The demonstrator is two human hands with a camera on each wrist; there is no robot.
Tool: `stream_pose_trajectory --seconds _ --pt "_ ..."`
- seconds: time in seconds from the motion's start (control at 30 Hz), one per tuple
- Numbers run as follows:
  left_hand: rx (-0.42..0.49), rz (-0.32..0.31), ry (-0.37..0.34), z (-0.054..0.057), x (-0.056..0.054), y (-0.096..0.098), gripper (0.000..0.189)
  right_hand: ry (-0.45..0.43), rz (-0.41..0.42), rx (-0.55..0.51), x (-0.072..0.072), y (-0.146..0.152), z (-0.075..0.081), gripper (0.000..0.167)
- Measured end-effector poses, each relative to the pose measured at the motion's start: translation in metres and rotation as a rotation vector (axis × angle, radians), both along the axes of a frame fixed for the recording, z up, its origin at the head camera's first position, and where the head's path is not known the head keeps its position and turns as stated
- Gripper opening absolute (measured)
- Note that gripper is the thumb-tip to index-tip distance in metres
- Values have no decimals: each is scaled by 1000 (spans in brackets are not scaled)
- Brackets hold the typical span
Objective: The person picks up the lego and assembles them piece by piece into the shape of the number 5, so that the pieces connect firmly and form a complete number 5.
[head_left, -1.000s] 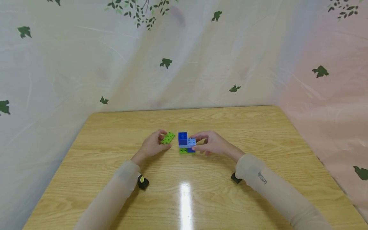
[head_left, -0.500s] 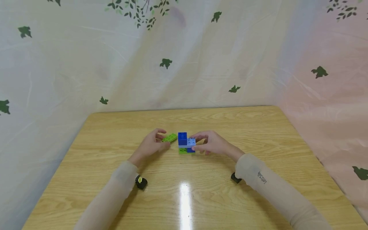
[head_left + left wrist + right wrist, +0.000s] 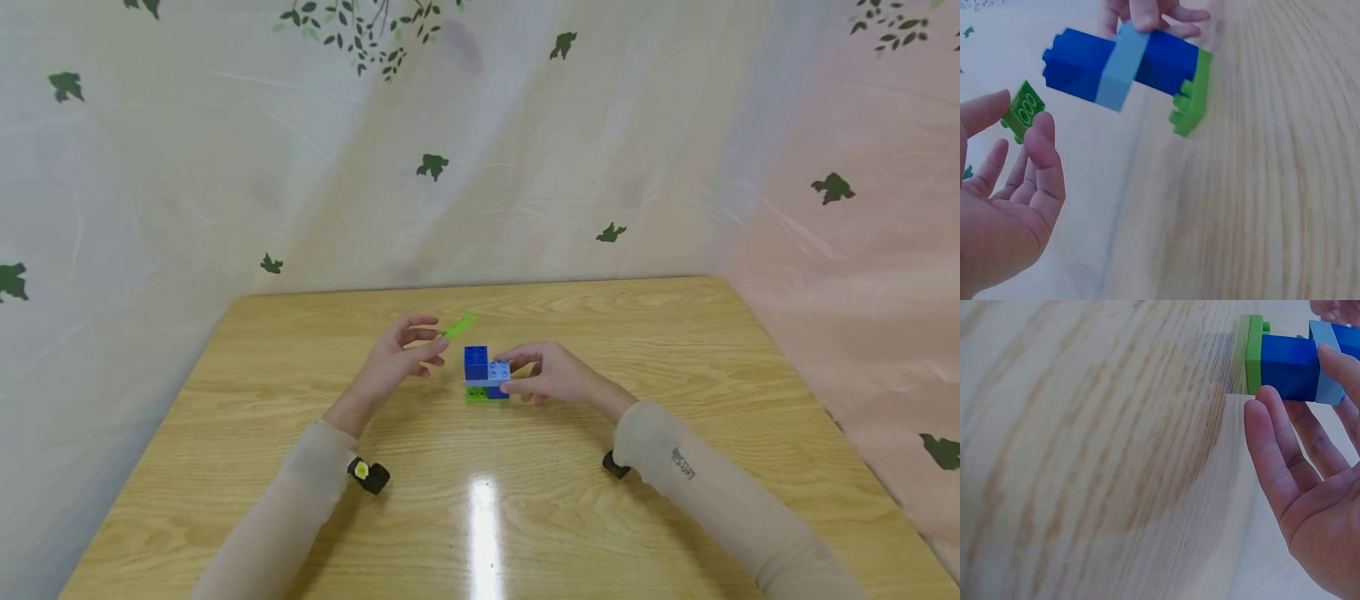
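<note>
My left hand pinches a flat lime-green toy building plate between thumb and fingertip, raised behind and left of the stack. In the left wrist view that green plate turns its hollow underside with round tubes to the camera. The stack of building bricks stands upright mid-table: a green base plate, a dark blue brick, a light blue plate and another dark blue brick on top at the left. My right hand grips the stack from the right, thumb on the light blue layer.
The wooden table carries a bright light reflection at its front middle. A pale curtain with leaf prints hangs behind its far edge. Small black devices sit at both wrists, the left one nearer the middle of the forearm's cuff.
My left hand has lifted the green plate up and away toward the back, tilting it from face-up to nearly edge-on. The right hand and the stack have stayed in place.
</note>
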State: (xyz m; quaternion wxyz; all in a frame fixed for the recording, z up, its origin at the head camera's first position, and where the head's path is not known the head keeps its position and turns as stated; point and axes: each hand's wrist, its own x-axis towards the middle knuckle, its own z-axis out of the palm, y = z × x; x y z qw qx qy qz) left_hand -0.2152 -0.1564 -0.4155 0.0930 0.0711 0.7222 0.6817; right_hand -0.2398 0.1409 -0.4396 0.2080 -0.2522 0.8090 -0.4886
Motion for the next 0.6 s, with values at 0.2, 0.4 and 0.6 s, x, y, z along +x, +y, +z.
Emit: stream_pose_trajectory --seconds 0.2,0.4,0.6 --pt "5 -61 99 13 8 11 50 7 5 -8 -1 1 -2 44" --pt "-21 -124 181 14 9 17 45 -8 1 -9 -1 1 -2 45" --pt "-34 -166 209 11 8 21 44 -13 -6 -2 -1 1 -2 46"
